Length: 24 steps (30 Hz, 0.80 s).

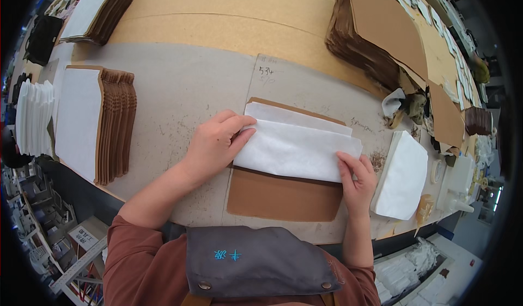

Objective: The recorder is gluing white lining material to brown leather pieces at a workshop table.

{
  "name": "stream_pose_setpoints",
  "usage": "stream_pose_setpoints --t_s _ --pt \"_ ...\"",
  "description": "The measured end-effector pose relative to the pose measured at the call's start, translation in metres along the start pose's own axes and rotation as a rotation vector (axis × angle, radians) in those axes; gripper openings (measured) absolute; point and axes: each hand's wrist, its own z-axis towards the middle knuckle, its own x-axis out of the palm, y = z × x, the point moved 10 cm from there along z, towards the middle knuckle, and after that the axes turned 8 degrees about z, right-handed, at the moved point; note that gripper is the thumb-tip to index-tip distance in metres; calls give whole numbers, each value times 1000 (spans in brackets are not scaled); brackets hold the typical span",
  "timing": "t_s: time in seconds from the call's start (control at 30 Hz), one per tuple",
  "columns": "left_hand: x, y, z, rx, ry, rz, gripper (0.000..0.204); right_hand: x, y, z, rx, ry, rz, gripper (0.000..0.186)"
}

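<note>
Close to us, our left hand (215, 142) and right hand (357, 179) press flat, fingers together, on a white sheet (297, 149) folded halfway over a brown card (283, 197) on the tabletop (180, 96). We think this piece is partly done. Farther off wait a finished-looking stack (95, 123) and a tall brown pile (370, 39).

A fabric sheet (297, 151) lies on a card panel (283, 197) at the table's (180, 93) near edge. The left hand (215, 142) presses its left end, the right hand (357, 181) its right corner. Left sits a fanned card stack (111, 126); right, a fabric pile (403, 175); behind, a board stack (362, 44)
</note>
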Motion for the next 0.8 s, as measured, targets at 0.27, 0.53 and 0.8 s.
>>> stream_pose_setpoints --t_s 0.27,0.53,0.8 --pt "12 0 1 -20 41 -80 16 -2 -10 2 112 0 -28 22" --pt "8 4 -1 -64 27 -17 16 4 -17 5 113 53 -18 22" --pt "7 -2 2 -79 40 1 16 1 -18 6 81 16 -18 25"
